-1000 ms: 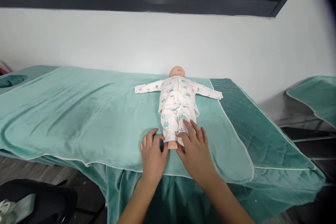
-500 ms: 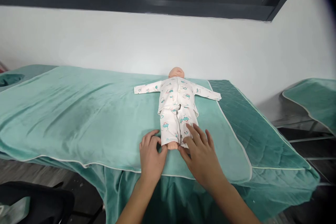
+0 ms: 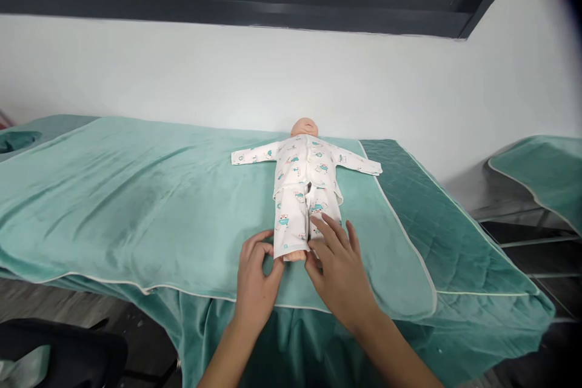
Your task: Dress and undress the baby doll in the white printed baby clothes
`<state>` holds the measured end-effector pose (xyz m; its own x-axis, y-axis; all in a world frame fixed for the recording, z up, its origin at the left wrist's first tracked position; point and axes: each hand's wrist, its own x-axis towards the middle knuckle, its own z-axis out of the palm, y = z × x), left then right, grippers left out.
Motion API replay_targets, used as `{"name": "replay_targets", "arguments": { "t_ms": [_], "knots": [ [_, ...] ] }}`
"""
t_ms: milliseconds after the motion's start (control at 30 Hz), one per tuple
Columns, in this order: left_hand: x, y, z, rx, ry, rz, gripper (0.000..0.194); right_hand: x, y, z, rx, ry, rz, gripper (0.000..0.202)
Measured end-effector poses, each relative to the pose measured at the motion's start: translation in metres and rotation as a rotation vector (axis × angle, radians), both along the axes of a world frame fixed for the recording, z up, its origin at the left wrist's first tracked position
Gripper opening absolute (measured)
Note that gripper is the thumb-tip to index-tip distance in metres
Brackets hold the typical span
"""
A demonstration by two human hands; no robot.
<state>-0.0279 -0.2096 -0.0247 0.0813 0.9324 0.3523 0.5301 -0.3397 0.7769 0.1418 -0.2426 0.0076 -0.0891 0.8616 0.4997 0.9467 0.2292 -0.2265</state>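
Observation:
A baby doll (image 3: 304, 127) lies on its back, its head toward the wall. It wears a white printed long-sleeved top (image 3: 295, 160) with the sleeves spread out, and matching trousers (image 3: 290, 227). My left hand (image 3: 255, 279) pinches the outer edge of the hem of the trouser leg on the left. At the inner edge of that same hem, my right hand (image 3: 341, 276) holds the cloth between thumb and index finger, its other fingers raised over the other leg. The doll's foot (image 3: 296, 256) pokes out just below the hem. My right hand hides the other leg's end.
A pale green blanket (image 3: 136, 212) covers the bed under the doll. To the right lies a darker quilted cover (image 3: 436, 236). Behind are a white wall (image 3: 182, 73) and a dark window frame (image 3: 318, 9). A black chair (image 3: 68, 351) stands at the lower left.
The hem of the left-hand trouser leg has come down further over the foot, toward me. Both hands have shifted slightly left and toward me with it.

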Motion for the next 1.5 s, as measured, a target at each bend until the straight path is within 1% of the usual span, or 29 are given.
{"name": "replay_targets", "arguments": {
  "t_ms": [67, 133, 233, 267, 300, 400, 500, 567, 667, 767, 867, 933, 1100, 1267, 1400, 1500],
  "knots": [
    [-0.002, -0.001, 0.001, 0.003, -0.006, 0.011, 0.011, 0.001, -0.003, 0.003, 0.026, 0.026, 0.028, 0.012],
    [-0.003, -0.002, -0.002, 0.016, 0.035, 0.020, 0.012, 0.001, -0.006, 0.002, 0.027, 0.041, 0.050, 0.013],
    [-0.001, -0.005, -0.007, 0.041, 0.092, 0.025, 0.005, 0.006, -0.011, -0.004, -0.002, 0.068, 0.071, 0.014],
    [0.000, -0.007, -0.008, 0.058, 0.090, 0.027, 0.007, 0.009, -0.014, -0.007, -0.009, 0.091, 0.075, 0.018],
    [0.002, -0.010, -0.007, 0.086, 0.079, 0.028, 0.012, 0.012, -0.017, -0.010, -0.014, 0.128, 0.077, 0.024],
    [0.010, -0.018, 0.000, 0.224, 0.079, -0.022, 0.028, 0.023, -0.030, -0.019, -0.022, 0.296, 0.075, 0.043],
    [0.024, -0.020, 0.011, 0.336, 0.213, -0.132, 0.030, 0.033, -0.039, -0.028, -0.038, 0.419, 0.040, 0.051],
    [0.035, -0.018, 0.016, 0.360, 0.322, -0.171, 0.027, 0.038, -0.041, -0.036, -0.041, 0.439, -0.004, 0.050],
    [0.048, -0.012, 0.019, 0.366, 0.411, -0.158, 0.023, 0.044, -0.040, -0.046, -0.024, 0.431, -0.084, 0.043],
    [0.054, -0.009, 0.018, 0.367, 0.417, -0.149, 0.020, 0.045, -0.038, -0.051, -0.053, 0.420, -0.114, 0.030],
    [0.056, -0.010, 0.015, 0.377, 0.385, -0.175, 0.018, 0.045, -0.036, -0.049, -0.101, 0.409, -0.117, 0.014],
    [0.056, -0.012, 0.014, 0.390, 0.349, -0.190, 0.019, 0.044, -0.036, -0.047, -0.099, 0.426, -0.121, 0.008],
    [0.056, -0.018, 0.015, 0.424, 0.277, -0.215, 0.021, 0.048, -0.043, -0.042, -0.003, 0.466, -0.112, 0.006],
    [0.051, -0.019, 0.009, 0.425, 0.270, -0.223, 0.021, 0.054, -0.051, -0.047, 0.056, 0.372, -0.048, 0.009],
    [0.044, -0.020, 0.004, 0.413, 0.304, -0.240, 0.020, 0.057, -0.053, -0.057, 0.002, 0.302, 0.001, 0.014],
    [0.042, -0.015, 0.008, 0.412, 0.271, -0.256, 0.018, 0.058, -0.053, -0.062, -0.061, 0.361, 0.033, 0.016]
  ]
}}
